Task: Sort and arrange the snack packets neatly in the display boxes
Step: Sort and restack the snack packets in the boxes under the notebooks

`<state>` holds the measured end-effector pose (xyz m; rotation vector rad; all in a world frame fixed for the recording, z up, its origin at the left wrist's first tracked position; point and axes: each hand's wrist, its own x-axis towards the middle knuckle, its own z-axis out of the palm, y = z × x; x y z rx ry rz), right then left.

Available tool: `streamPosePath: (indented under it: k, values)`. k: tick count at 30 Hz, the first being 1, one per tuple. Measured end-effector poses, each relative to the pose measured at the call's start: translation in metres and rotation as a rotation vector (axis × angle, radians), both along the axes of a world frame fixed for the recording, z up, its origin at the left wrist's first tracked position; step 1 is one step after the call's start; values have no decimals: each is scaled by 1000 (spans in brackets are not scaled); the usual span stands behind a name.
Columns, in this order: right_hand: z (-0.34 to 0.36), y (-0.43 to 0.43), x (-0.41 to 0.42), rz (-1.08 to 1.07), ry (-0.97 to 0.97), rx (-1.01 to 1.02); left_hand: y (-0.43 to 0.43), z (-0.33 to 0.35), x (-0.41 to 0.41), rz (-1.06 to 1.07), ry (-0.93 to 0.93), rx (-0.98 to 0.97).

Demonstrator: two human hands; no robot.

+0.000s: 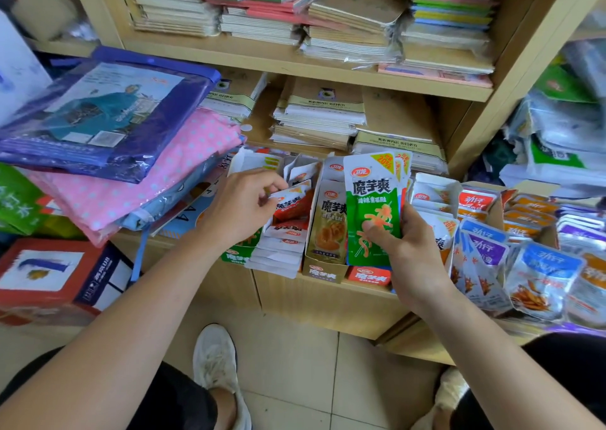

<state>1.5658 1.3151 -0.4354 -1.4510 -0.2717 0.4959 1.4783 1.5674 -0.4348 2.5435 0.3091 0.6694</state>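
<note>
Wooden shelf (pixel 328 285), display boxes (pixel 323 273) of snack packets (pixel 541 278), folded packaged goods (pixel 108 118) at left

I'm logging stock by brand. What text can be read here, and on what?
"魔芋爽" and "20%": green packet held up in the right hand.
"魔芋爽": brown packet standing in its display box.
"劲仔": blue packets at right.
Notebook covers, smaller packet print: too blurred.

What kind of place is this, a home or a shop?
Most likely a small shop: snack packets stand in display boxes, stacked notebooks fill the wooden shelves, and packaged raincoats lie nearby.
</note>
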Motion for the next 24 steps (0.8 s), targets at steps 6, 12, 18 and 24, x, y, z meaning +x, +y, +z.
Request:
streamPosePath:
  k: [6,12,18,24]
  values:
    - [4,-3,2,22,218,111,-1,3,-3,102,97,-14]
    - [2,-4,2,-29,337,168,-11,8,-18,-3,223,-125]
    - [5,-2,-5,21,206,111,-37,22,-19,-44,76,-397]
    - [5,1,-19,78,-152,-55,-78,31,2,-20,42,-775]
